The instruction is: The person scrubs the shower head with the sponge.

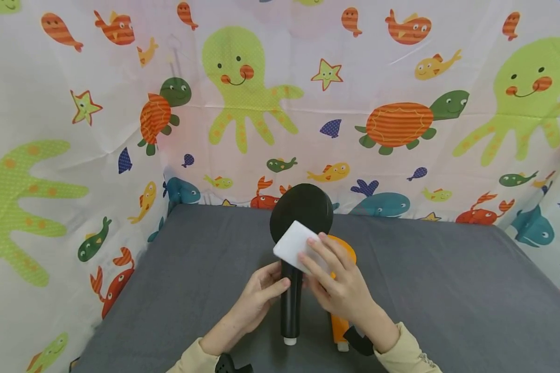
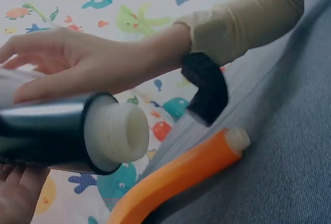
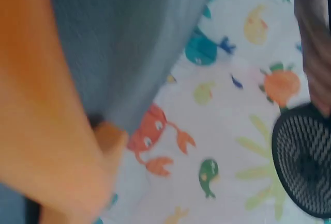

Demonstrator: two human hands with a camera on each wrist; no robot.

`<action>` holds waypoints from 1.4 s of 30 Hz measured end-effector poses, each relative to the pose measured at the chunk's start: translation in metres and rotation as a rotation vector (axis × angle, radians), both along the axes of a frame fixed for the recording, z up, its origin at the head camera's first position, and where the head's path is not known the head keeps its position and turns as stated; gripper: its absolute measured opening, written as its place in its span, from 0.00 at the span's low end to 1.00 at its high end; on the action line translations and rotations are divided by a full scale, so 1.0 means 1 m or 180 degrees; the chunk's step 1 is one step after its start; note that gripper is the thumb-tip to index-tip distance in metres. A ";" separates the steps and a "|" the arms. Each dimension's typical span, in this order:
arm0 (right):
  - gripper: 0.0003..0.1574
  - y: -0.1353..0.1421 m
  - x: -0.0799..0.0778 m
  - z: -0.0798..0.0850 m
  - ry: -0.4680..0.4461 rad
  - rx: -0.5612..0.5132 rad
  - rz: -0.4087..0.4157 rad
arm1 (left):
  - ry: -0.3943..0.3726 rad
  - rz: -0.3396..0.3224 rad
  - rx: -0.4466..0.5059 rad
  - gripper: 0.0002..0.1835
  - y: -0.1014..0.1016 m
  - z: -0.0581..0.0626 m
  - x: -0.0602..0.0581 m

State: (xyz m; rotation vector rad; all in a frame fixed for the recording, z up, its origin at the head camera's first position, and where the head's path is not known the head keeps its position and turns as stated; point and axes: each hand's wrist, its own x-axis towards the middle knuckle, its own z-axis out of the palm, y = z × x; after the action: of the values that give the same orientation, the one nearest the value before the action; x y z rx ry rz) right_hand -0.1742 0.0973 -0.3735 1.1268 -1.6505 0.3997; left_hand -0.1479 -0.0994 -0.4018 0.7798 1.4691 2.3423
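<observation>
A black racket (image 1: 290,305) with a round head and white-tipped handle is held upright over the table. My left hand (image 1: 256,298) grips its handle just below the head. In the right wrist view the racket head (image 3: 305,159) shows a fine mesh face. Between the fingers of my right hand (image 1: 343,280) is a white square pad (image 1: 295,246) with rounded corners, in front of where handle and head meet. It hides that join. Behind the right hand is an orange racket (image 1: 339,331), partly covered; its handle (image 2: 181,175) also ends in a white tip.
Grey cloth covers the table (image 1: 429,290). A white curtain (image 1: 280,67) printed with sea animals hangs at the back and sides. Black straps (image 1: 359,341) sit on the wrists. A blurred orange shape fills the left of the right wrist view.
</observation>
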 end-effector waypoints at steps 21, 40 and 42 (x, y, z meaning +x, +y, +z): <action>0.19 0.015 -0.007 0.023 -0.0095 -0.0630 -0.0023 | -0.0052 -0.0733 0.0397 0.18 -0.003 0.002 0.001; 0.26 0.005 0.019 0.038 -0.1263 -0.1354 0.0153 | 0.0724 0.0062 -0.0390 0.21 -0.009 0.000 -0.010; 0.24 0.008 0.019 0.052 -0.1386 -0.1441 0.0178 | 0.0919 0.0096 -0.0508 0.22 -0.011 0.000 -0.012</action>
State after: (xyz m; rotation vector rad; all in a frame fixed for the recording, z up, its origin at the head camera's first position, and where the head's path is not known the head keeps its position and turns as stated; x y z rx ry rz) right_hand -0.1550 0.1058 -0.3215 0.7764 -1.7741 1.0567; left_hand -0.1595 -0.1101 -0.4020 1.0936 1.7686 2.1685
